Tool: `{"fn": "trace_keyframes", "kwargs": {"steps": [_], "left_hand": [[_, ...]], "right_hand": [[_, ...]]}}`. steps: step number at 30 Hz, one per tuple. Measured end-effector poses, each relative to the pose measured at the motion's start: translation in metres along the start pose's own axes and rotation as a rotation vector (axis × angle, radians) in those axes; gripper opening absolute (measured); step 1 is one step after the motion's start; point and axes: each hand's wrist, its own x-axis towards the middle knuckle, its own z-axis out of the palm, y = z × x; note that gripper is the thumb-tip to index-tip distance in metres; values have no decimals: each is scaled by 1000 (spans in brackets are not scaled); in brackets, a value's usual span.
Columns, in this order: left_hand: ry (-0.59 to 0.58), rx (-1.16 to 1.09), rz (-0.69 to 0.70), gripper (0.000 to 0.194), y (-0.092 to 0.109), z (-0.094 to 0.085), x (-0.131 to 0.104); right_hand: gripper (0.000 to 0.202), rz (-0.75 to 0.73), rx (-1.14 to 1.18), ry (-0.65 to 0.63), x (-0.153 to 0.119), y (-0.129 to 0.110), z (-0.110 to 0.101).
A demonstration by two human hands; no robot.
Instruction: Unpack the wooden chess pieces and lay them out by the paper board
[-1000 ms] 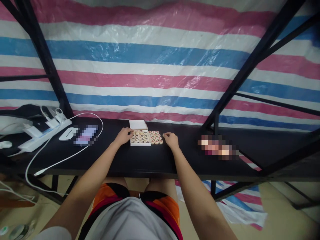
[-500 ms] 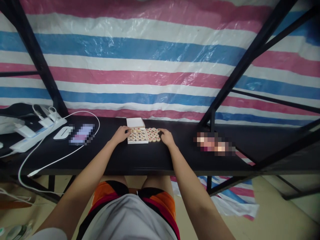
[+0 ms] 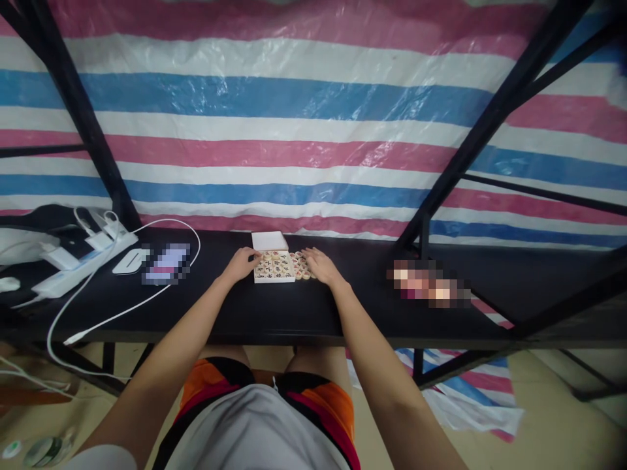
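Note:
A small white box (image 3: 275, 281) stands on the black table with its lid (image 3: 268, 241) folded back behind it. Inside lie rows of round, pale xiangqi pieces (image 3: 275, 266) with dark characters. Closed around the left edge of the box, my left hand (image 3: 241, 264) has its fingertips over the rear left corner pieces. Red-marked xiangqi pieces (image 3: 299, 274) lie grouped against the right side of the box. My right hand (image 3: 320, 264) rests over this group, fingers stretched out, and hides part of it.
To the left are a phone (image 3: 166, 264), a white flat device (image 3: 129, 260), a power strip (image 3: 83, 264) with plugs, and a loose white cable (image 3: 73, 338). A blurred-out object (image 3: 426, 284) lies to the right. Black frame posts (image 3: 425, 215) and a striped sheet (image 3: 294, 153) stand behind.
My right hand has moved left from the outer side of the red-marked pieces to over them, its fingers now stretched across. My left hand stays at the box. The view has shifted slightly.

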Motion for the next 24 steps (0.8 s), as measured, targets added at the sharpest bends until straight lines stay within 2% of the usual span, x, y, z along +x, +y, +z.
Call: {"fn": "trace_keyframes", "kwargs": {"steps": [4, 9, 15, 24], "left_hand": [[16, 3, 16, 25, -2, 2, 1], [10, -6, 17, 25, -1, 1, 0], [-4, -6, 7, 23, 1, 0, 0], [53, 9, 21, 26, -1, 1, 0]], "right_hand": [[45, -52, -17, -75, -3, -7, -4], [43, -58, -70, -8, -5, -14, -4], [45, -134, -103, -52, -2, -17, 1], [42, -85, -116, -28, -4, -25, 1]]}}
